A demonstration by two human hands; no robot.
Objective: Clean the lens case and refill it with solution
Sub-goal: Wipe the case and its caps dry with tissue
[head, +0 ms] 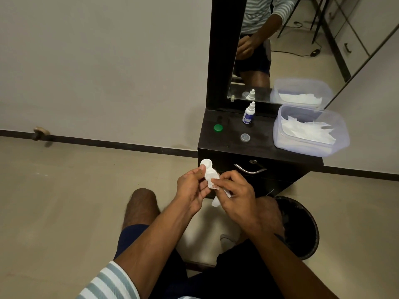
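Well, the tall black-framed mirror (280, 50) takes up the back of the scene, rising off the rear edge of a dark bench (259, 145) with a single drawer and a metal drawer handle (250, 169) on its front. Down on the floor to the right, a black bin (302, 229) sits just beside the bench, partly hidden behind the right forearm. On the bench's right end stands a clear plastic tub (311, 130) with white tissues lying inside. Further left on the top, the white solution bottle (248, 113) stands upright near the mirror, a clear cap (245, 137) lies in front of it, and a green cap (218, 127) lies well apart near the left edge. Out front of the drawer, in mid-air, the left hand (192, 188) pinches the white lens case (208, 171), thumb curled onto it, one round well poking up clear above the thumb. The right hand (235, 190) has its fingers curled round a white tissue (216, 199), pressing it onto the lower well, the loose end hanging down between both hands
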